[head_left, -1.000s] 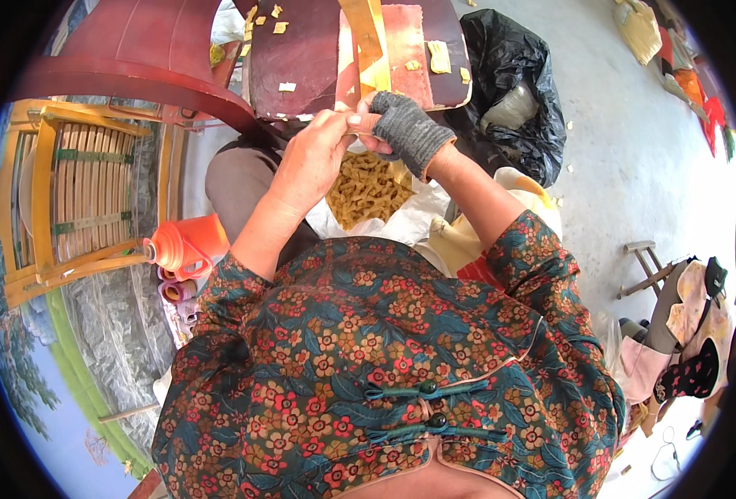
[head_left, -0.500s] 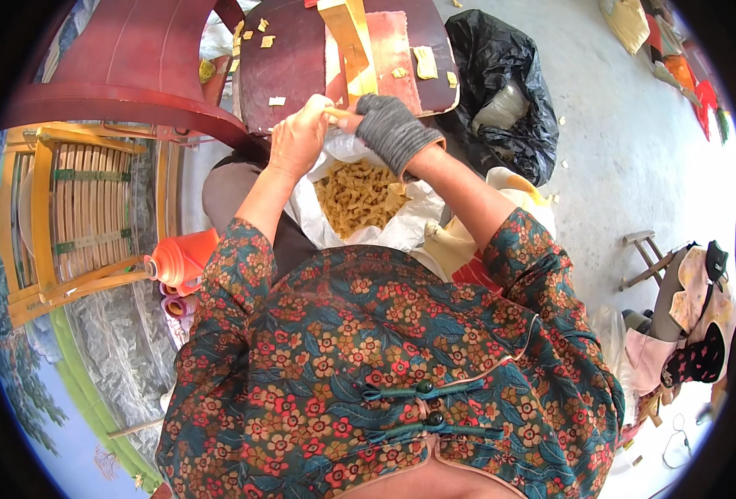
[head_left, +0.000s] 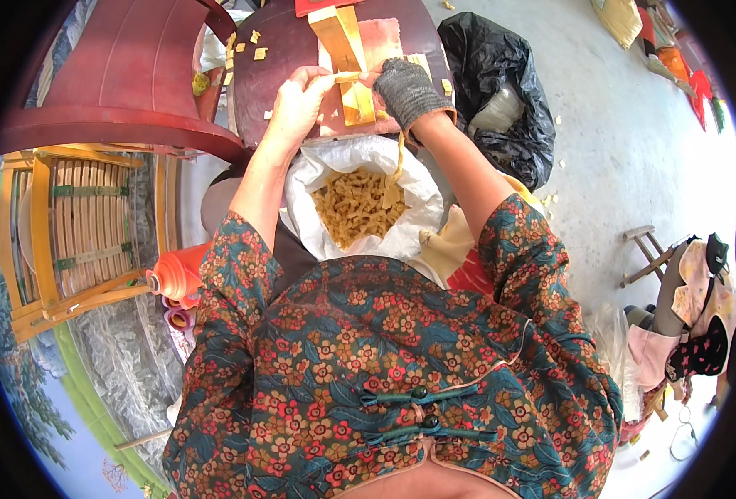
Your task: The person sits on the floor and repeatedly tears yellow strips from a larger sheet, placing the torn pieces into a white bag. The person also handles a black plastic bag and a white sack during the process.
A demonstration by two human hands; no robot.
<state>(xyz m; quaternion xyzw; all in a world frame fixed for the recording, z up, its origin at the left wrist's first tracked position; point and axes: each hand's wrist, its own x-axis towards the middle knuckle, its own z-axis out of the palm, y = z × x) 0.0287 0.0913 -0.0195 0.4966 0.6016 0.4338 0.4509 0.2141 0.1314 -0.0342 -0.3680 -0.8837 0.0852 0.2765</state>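
Note:
My left hand point(head_left: 295, 104), bare, pinches one end of a short stretch of yellowish strip point(head_left: 347, 76) over the wooden block point(head_left: 339, 41) on the chair seat. On the other side my right hand point(head_left: 409, 90), in a grey knitted glove, is closed on the same strip. From the right hand a tail of it hangs down toward the open white sack point(head_left: 426, 187). Inside the sack lies a heap of crinkled yellow-brown strip point(head_left: 355, 204). The material of the strip cannot be made out. A pink cloth point(head_left: 384, 37) lies under the block.
The dark red seat point(head_left: 260, 91) carries scattered yellow scraps. A black plastic bag point(head_left: 526, 133) stands right of it, a red chair point(head_left: 127, 66) left. Nearer on the left are a folded wooden chair point(head_left: 93, 224) and an orange flask point(head_left: 177, 274). A small stool point(head_left: 650, 249) stands right.
Both hands have moved away from me, up over the wooden block, and a little apart. The strip now shows stretched between them, and more of the sack has come into view.

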